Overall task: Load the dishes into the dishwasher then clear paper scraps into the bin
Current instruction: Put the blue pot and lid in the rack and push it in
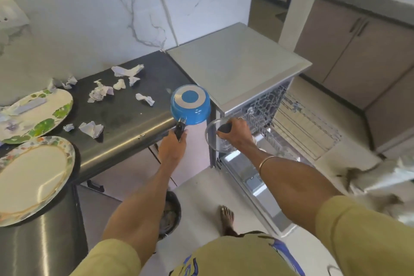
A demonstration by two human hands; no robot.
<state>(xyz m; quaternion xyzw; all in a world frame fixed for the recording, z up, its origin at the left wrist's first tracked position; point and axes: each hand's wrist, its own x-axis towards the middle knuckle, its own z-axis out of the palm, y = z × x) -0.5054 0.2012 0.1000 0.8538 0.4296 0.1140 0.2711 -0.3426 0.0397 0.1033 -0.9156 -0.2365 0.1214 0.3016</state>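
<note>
1. Counter (125, 116): two plates at its left end, one plate (33, 116) behind the other plate (33, 177).
2. Paper scraps (100, 93): scattered across the counter's middle and back edge, right of the plates.
3. Saucepan (190, 105): upside down, off the counter's right front corner, handle in the left hand (171, 148).
4. Dishwasher (237, 74): right of the counter, rack (291, 116) drawn out.
5. Glass lid (220, 135): in the right hand (237, 132), beside the rack's left edge.
6. Bin (171, 215): on the floor before the counter.

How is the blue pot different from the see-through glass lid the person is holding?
The round blue metal pot is solid-coloured and deep, while the clear glass lid is see-through and shallow. The pot is turned bottom-up and held by its black handle in the left hand; the lid is held by its black knob in the right hand. Both are round and held up off the counter.
</note>
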